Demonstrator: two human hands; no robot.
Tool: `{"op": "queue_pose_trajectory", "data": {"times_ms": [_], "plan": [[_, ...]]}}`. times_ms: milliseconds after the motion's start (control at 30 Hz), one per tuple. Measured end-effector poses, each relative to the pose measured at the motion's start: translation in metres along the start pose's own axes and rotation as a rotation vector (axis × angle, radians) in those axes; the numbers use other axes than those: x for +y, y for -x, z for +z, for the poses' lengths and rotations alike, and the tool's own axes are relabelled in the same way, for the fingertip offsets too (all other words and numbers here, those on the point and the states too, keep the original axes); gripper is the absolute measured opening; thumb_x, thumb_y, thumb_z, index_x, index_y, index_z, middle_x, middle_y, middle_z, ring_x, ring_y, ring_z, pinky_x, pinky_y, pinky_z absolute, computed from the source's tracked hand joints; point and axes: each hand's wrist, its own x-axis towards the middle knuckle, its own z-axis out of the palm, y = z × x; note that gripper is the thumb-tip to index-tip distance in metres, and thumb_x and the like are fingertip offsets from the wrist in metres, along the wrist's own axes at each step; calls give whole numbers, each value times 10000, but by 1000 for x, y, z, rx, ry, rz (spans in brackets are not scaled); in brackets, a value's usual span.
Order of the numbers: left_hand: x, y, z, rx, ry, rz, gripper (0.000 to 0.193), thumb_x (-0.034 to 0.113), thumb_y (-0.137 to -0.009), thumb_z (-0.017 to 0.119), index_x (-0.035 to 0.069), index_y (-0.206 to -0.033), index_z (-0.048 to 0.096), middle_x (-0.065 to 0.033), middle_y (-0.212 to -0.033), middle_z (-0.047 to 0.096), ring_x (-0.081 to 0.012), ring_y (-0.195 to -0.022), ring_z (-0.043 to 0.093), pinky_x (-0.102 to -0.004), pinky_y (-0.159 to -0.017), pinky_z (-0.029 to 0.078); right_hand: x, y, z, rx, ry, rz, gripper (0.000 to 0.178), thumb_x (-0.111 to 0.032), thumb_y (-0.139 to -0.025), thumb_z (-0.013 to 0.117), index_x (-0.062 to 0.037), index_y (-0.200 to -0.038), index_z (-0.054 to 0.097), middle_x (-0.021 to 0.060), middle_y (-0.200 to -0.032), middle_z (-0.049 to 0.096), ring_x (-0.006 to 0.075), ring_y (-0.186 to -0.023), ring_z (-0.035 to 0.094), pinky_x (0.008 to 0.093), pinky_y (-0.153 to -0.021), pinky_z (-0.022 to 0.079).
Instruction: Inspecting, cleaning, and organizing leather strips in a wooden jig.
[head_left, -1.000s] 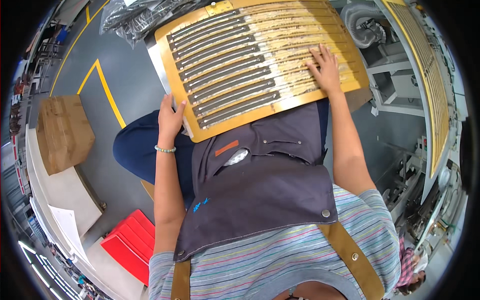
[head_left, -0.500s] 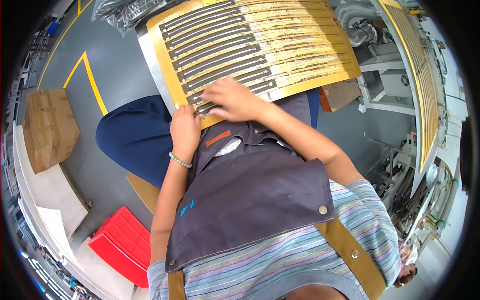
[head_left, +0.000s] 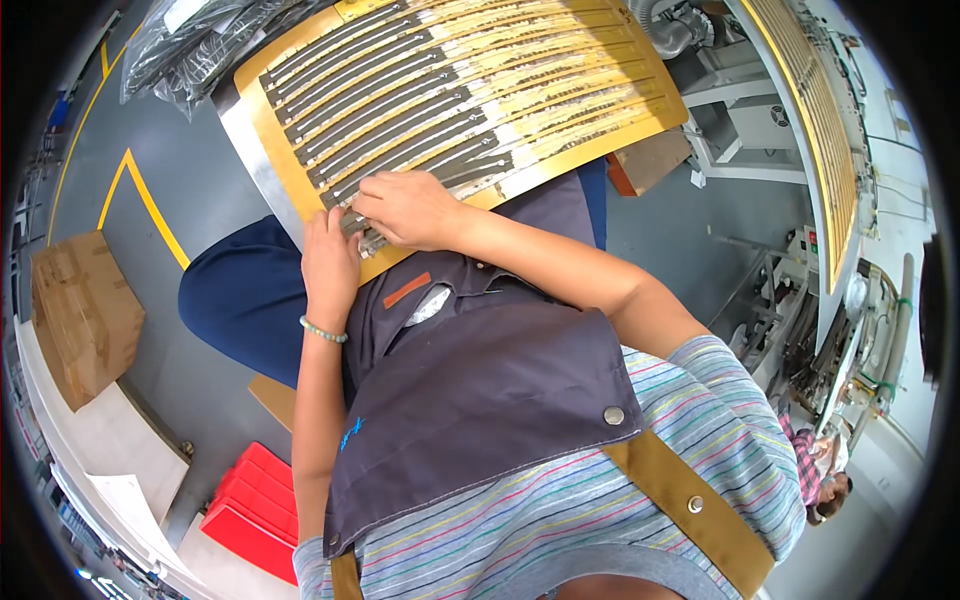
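Pinching one dark strip (head_left: 362,228), two hands: left hand (head_left: 330,262), right hand (head_left: 408,208).

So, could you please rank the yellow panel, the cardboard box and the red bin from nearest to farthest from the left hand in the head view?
1. Yellow panel: the left hand rests on its near edge, on the lap.
2. Cardboard box: on the floor, out to the person's left.
3. Red bin: on the floor lower left, behind the elbow, slightly farther.
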Motion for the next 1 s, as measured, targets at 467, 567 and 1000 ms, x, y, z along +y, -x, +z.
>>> {"op": "queue_pose_trajectory", "data": {"times_ms": [467,567,1000], "plan": [[-5,-7,13,41,11,-97,224,30,-863,677,21,-1053,559,-164,-927,605,-382,-881,611,-476,-755,481,20,8,25,-84,-141,50,507,-303,-766,776,-73,-1200,653,86,-987,646,270,-946,686,394,-769,553],[-4,-10,15,18,108,-136,246,19,-862,672,9,-1058,523,-206,-967,608,-413,-950,602,-495,-803,482,20,2,23,-76,-127,68,510,-316,-771,780,-73,-1200,653,84,-972,637,274,-934,685,399,-757,552],[-1,-6,26,60,-168,-99,80,46,-899,589,4,-967,588,-162,-932,602,-347,-906,618,-438,-784,534,25,6,33,-2,-99,40,498,-298,-780,784,-97,-1219,664,74,-928,624,269,-843,678,385,-704,556]]}}
